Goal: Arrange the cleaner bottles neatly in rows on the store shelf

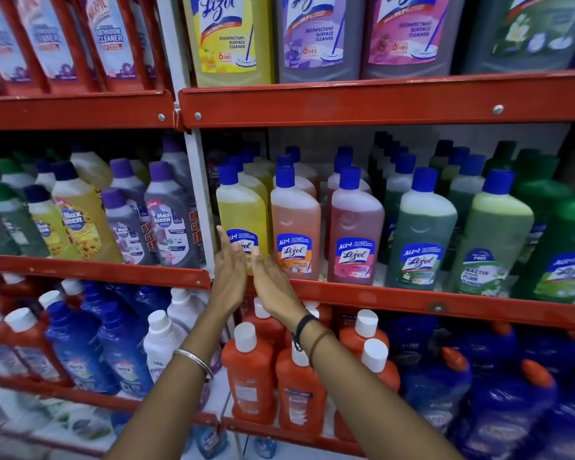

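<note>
Where the middle red shelf [412, 298] carries its front row, five blue-capped bottles stand upright side by side: a yellow Lizol bottle [243, 214], an orange Lizol bottle [295, 224], a pink Lizol bottle [356, 227], a dark green Lizol bottle [420, 234] and a light green Bactin bottle [493, 240], each filled nearly to the shoulder with liquid of its colour. Both hands reach up in front of the yellow bottle's label, the left hand [228, 277] and the right hand [273, 283] open with fingers straight and palms facing each other, gripping nothing. Whether they touch the bottle I cannot tell.
</note>
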A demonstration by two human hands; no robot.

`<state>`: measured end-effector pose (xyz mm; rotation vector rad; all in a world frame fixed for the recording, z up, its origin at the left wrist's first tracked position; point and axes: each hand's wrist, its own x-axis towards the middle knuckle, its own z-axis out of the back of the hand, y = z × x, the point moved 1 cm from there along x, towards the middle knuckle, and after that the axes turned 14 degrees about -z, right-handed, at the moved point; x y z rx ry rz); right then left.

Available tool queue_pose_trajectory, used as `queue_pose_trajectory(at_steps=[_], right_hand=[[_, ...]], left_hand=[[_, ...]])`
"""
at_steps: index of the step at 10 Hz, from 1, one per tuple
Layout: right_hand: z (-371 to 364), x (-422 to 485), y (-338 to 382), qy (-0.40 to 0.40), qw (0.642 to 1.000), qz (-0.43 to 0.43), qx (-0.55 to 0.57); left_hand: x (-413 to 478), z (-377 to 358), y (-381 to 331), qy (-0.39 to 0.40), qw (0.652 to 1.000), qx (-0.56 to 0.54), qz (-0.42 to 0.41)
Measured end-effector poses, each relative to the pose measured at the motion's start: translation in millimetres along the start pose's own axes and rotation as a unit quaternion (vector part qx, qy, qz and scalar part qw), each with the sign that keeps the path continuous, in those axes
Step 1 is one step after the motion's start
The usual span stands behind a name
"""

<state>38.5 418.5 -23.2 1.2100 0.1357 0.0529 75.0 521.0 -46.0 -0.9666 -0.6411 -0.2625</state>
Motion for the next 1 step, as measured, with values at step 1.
queue_pose_trajectory(at_steps=[1], right_hand=[[17.2, -19.2, -2.2, -0.062, 0.997, 0.038, 0.01]], left_hand=[[-8.2, 2.2, -28.7, -0.054, 0.998, 0.02, 0.013]])
